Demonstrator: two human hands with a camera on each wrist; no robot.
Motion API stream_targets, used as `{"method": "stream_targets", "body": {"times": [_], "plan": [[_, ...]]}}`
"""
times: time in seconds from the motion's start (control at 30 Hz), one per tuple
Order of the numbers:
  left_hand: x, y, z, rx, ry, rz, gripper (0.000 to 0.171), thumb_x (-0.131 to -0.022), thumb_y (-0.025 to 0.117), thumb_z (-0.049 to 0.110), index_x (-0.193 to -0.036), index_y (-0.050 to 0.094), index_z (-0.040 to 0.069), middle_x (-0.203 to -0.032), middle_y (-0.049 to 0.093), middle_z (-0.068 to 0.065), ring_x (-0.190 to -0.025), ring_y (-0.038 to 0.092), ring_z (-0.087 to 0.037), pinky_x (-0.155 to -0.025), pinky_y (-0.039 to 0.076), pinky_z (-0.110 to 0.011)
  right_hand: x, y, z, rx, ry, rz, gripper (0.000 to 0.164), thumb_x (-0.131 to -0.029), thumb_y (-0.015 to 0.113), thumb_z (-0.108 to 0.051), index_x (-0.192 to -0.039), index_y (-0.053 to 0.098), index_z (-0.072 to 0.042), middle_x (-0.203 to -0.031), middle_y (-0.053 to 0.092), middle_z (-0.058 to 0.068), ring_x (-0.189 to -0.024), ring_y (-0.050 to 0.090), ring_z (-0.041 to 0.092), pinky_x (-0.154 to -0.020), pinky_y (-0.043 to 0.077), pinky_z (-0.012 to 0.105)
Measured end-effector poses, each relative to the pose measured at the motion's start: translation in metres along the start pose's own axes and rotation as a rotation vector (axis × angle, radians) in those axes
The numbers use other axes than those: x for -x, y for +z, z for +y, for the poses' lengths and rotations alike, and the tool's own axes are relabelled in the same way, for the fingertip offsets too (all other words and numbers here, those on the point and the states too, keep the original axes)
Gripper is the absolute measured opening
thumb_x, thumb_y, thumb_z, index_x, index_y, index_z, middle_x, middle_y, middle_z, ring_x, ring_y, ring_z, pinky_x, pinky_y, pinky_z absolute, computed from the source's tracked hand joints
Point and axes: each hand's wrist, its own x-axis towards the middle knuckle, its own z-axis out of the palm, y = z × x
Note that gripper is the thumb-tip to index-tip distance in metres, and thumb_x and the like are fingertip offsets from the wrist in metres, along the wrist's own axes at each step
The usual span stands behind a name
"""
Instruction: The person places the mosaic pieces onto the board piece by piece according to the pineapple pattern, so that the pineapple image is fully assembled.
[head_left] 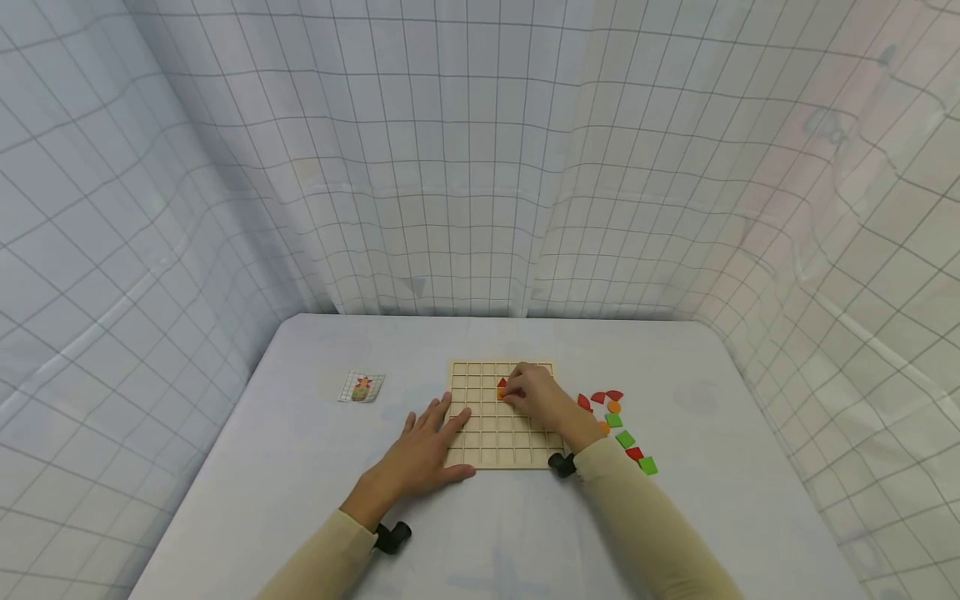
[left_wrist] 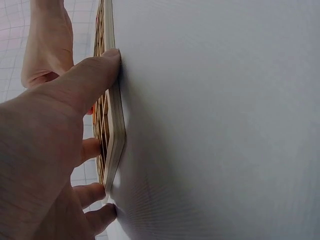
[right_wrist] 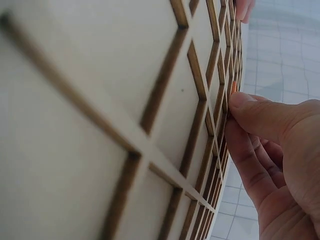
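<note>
A light wooden board [head_left: 495, 458] with a raised grid of square cells lies on the table. My left hand [head_left: 423, 454] rests spread at its left side, thumb [left_wrist: 95, 75] on the front edge and fingertips on or beside the left edge. Over the board's upper middle, my right hand [head_left: 536, 393] pinches a small orange piece [head_left: 500, 392] between thumb and bent index finger, at one of the cells. The fingers partly cover this piece. A red triangular piece [head_left: 502, 382] sits just beyond it in the grid.
Loose flat pieces lie right of the board: red fan shapes [head_left: 597, 397], an orange disc [head_left: 614, 407], green squares [head_left: 626, 438]; the right forearm partly hides some. A gridded card [head_left: 362, 387] with a coloured pattern lies left. White gridded curtains [head_left: 465, 167] surround the table.
</note>
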Motion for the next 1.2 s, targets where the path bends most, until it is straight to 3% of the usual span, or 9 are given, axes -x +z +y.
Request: {"method": "stream_targets", "body": {"times": [0.1, 0.3, 0.5, 0.6, 0.8, 1.0, 1.2], "plan": [[0.0, 0.0, 0.0, -0.002, -0.001, 0.0, 0.098, -0.103, 0.085, 0.061, -0.181, 0.045, 0.017, -0.194, 0.022, -0.026, -0.178, 0.03, -0.052, -0.137, 0.03, -0.083, 0.002, -0.01, -0.017, 0.011, -0.01, -0.008, 0.008, -0.106, 0.086, -0.01, -0.108, 0.093, -0.007, -0.112, 0.077, 0.012, -0.099, 0.074, 0.026, -0.087, 0.067, 0.039], [0.0, 0.001, -0.001, -0.013, -0.004, -0.002, 0.099, -0.103, 0.085, 0.062, -0.182, 0.044, 0.018, -0.194, 0.022, -0.025, -0.179, 0.029, -0.051, -0.137, 0.03, -0.082, 0.004, 0.001, 0.003, 0.01, -0.041, 0.027, 0.01, -0.108, 0.086, -0.016, -0.111, 0.093, -0.01, -0.113, 0.077, 0.01, -0.097, 0.074, 0.022, -0.083, 0.065, 0.032], [0.001, 0.003, -0.001, 0.0, 0.006, 0.003, 0.097, -0.104, 0.084, 0.061, -0.181, 0.044, 0.017, -0.194, 0.022, -0.026, -0.179, 0.029, -0.052, -0.137, 0.029, -0.083, 0.016, -0.025, -0.026, 0.036, 0.085, 0.01, 0.01, -0.107, 0.086, -0.013, -0.113, 0.093, -0.009, -0.115, 0.078, 0.009, -0.101, 0.075, 0.023, -0.09, 0.068, 0.04], [0.001, 0.003, -0.001, 0.001, 0.006, 0.006, 0.098, -0.103, 0.085, 0.06, -0.181, 0.045, 0.017, -0.193, 0.024, -0.026, -0.178, 0.03, -0.053, -0.137, 0.03, -0.083, 0.023, -0.034, -0.03, 0.053, 0.146, 0.009, 0.011, -0.108, 0.085, -0.011, -0.114, 0.092, -0.007, -0.116, 0.078, 0.009, -0.101, 0.074, 0.02, -0.092, 0.068, 0.038], [0.001, 0.001, 0.0, 0.003, 0.002, 0.007, 0.098, -0.102, 0.086, 0.06, -0.181, 0.045, 0.017, -0.194, 0.023, -0.026, -0.179, 0.03, -0.052, -0.138, 0.029, -0.083, 0.035, -0.052, -0.019, 0.06, 0.229, -0.002, 0.015, -0.106, 0.086, -0.01, -0.12, 0.09, -0.005, -0.117, 0.077, 0.008, -0.101, 0.075, 0.017, -0.094, 0.068, 0.037], [0.002, -0.001, 0.001, 0.016, 0.001, 0.005, 0.099, -0.102, 0.087, 0.058, -0.181, 0.045, 0.016, -0.194, 0.023, -0.026, -0.179, 0.029, -0.052, -0.138, 0.027, -0.083, 0.051, -0.07, -0.004, 0.095, 0.255, -0.018, 0.018, -0.108, 0.084, -0.009, -0.124, 0.089, -0.005, -0.124, 0.078, 0.01, -0.104, 0.077, 0.02, -0.094, 0.068, 0.04], [0.002, -0.001, 0.001, 0.013, 0.003, 0.006, 0.098, -0.102, 0.088, 0.057, -0.18, 0.046, 0.015, -0.193, 0.024, -0.027, -0.178, 0.03, -0.053, -0.138, 0.027, -0.083, 0.066, -0.085, 0.007, 0.099, 0.315, -0.076, 0.022, -0.108, 0.083, -0.01, -0.129, 0.087, -0.006, -0.129, 0.076, 0.011, -0.102, 0.073, 0.019, -0.092, 0.067, 0.038]]}}
